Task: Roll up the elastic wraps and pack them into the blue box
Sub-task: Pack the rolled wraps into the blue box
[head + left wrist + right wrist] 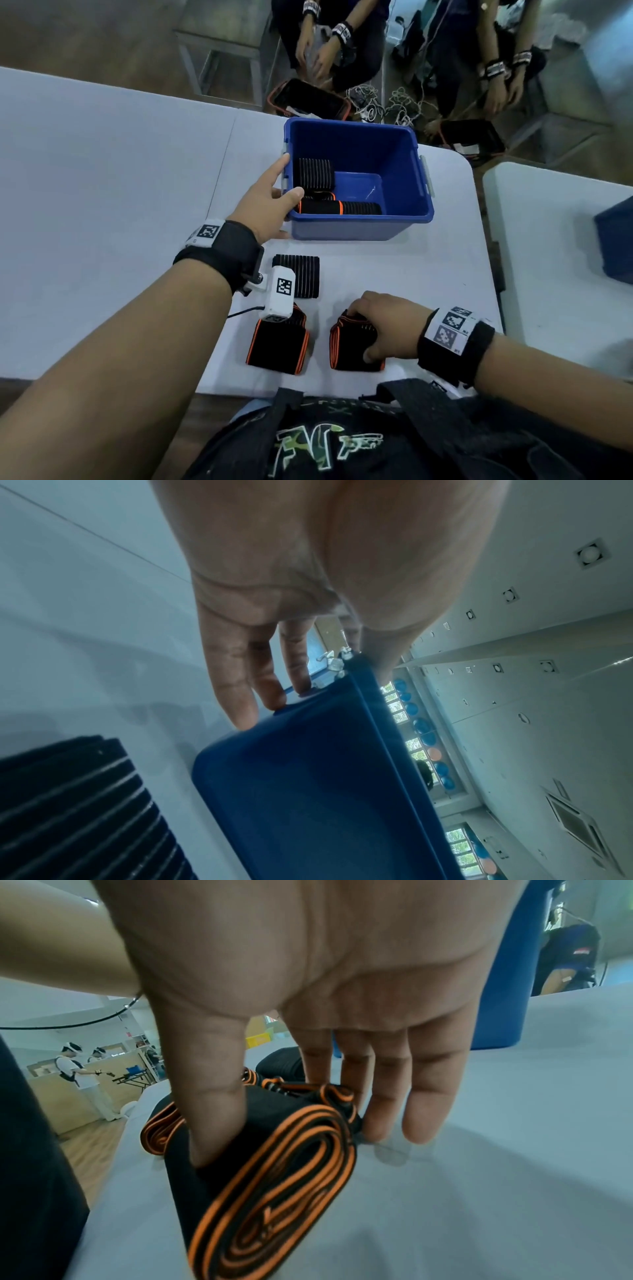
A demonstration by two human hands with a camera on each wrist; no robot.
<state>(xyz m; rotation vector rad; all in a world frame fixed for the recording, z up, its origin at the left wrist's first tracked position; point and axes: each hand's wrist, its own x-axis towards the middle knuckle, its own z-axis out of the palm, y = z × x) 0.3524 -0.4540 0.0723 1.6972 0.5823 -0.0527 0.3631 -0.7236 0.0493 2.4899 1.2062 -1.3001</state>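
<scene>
Head view, white table (pixel 102 171). Deep blue plastic box (pixel 404 219) stands at 12 o'clock from the person, open top.

Inside the box: one black ribbed rolled wrap (pixel 314 174) upright against the 9 o'clock wall; one black roll with an orange band (pixel 339 208) lying along the 6 o'clock wall; a further orange-edged piece between them, mostly hidden.

Left hand (pixel 265 202) is at the box's 9 o'clock side. Thumb hooked over the rim at the near corner, index finger stretched along the grey side latch (pixel 285 178). In the left wrist view the fingers (pixel 236 685) lie nearly straight against the outside wall of the box (pixel 308 791), tips touching it; thumb over the rim. So the hand grips the box rim, only lightly curled.

Right hand (pixel 387 325) is at 5 o'clock from the box, on a black orange-edged elastic wrap roll (pixel 349 346) lying on the table. Right wrist view: thumb (pixel 212 1110) pressed down on the near side of the roll (pixel 284 1164), the first fingers on its far side, two outer fingers straight and touching the table (pixel 479 1177). The roll is pinched between thumb and fingers.

Also on the table: second black orange-edged roll (pixel 279 346) at 9 o'clock of the held one, just beside it and apart; black ribbed flat-folded wrap (pixel 303 275) between those and the box.

Beyond the table at 12 o'clock, two seated people, faces out of frame.
</scene>
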